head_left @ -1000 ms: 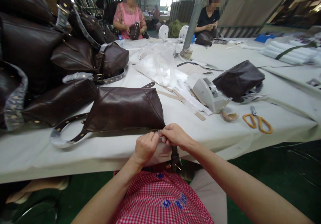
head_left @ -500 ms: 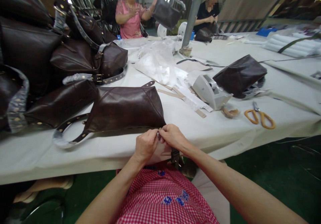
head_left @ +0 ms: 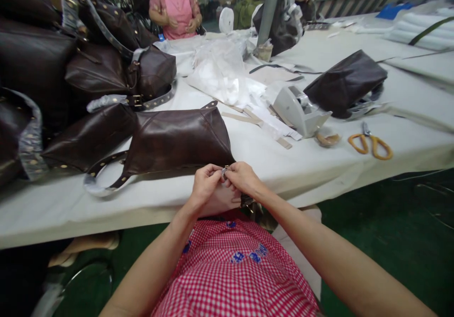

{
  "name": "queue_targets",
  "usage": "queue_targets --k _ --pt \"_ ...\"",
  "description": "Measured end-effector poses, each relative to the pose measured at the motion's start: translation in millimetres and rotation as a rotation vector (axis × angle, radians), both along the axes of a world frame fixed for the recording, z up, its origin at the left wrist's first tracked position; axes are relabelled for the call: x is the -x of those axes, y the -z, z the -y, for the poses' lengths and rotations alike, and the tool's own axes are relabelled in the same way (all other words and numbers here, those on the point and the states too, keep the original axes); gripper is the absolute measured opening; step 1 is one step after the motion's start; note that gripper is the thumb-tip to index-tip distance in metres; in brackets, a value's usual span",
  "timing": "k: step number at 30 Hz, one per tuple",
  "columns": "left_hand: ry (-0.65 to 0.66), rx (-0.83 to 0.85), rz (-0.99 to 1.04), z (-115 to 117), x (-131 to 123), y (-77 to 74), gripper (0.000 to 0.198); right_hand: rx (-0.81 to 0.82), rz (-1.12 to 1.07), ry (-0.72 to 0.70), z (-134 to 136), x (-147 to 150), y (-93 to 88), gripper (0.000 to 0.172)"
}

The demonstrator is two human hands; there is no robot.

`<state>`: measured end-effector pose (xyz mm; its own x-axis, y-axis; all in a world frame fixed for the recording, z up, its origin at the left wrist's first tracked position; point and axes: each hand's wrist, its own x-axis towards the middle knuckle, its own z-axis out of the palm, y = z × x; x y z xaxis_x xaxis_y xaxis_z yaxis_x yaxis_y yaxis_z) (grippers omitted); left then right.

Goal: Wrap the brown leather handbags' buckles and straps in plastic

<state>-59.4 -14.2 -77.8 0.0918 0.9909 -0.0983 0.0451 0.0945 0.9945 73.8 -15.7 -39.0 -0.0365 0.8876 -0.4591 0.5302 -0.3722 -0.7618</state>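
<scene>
A dark brown leather bag [head_left: 177, 139] lies on its side at the table's front edge. At its lower right corner, my left hand [head_left: 209, 182] and my right hand [head_left: 243, 179] meet, fingers pinched around a small metal piece [head_left: 224, 171]. That piece is partly covered by the fingertips, and its exact shape is too small to make out. Below my right hand a dark strap with a buckle [head_left: 247, 201] hangs over the edge. The bag's studded handle [head_left: 117, 180], partly wrapped in clear film, curves out at its left end.
Brown bags [head_left: 95, 71] are piled at the left. A tape dispenser [head_left: 298, 111], a tape roll [head_left: 328, 139], orange-handled scissors [head_left: 371, 142] and another bag [head_left: 345, 85] lie to the right. Plastic wrap [head_left: 227, 71] and a metal post [head_left: 270, 12] stand beyond. Two people are across the table.
The view has tilted downward. Across the table, the bag held up by the person in pink now stands beside the post, and that person's hands are lowered. My hands remain at the bag's corner.
</scene>
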Motion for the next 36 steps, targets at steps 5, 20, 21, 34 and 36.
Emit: queue_targets --k 5,20,21,34,36 --pt "0.02 0.021 0.048 -0.7 -3.7 -7.7 0.008 -0.087 -0.015 0.047 5.8 3.7 4.8 0.017" --pt "-0.03 -0.24 -0.331 14.5 -6.2 -20.8 0.011 0.37 -1.371 0.496 25.6 7.5 9.8 0.019" --pt "-0.032 -0.226 -0.311 14.6 -7.0 -20.6 0.011 0.411 -1.48 0.51 26.0 6.2 10.4 0.021" --pt "0.002 -0.205 -0.315 12.4 -1.0 -11.9 0.009 0.578 -1.583 0.481 15.2 6.6 22.4 0.032" --pt "0.021 -0.175 -0.308 11.7 1.4 -13.6 0.009 0.6 -1.573 0.509 17.2 7.5 21.5 0.033"
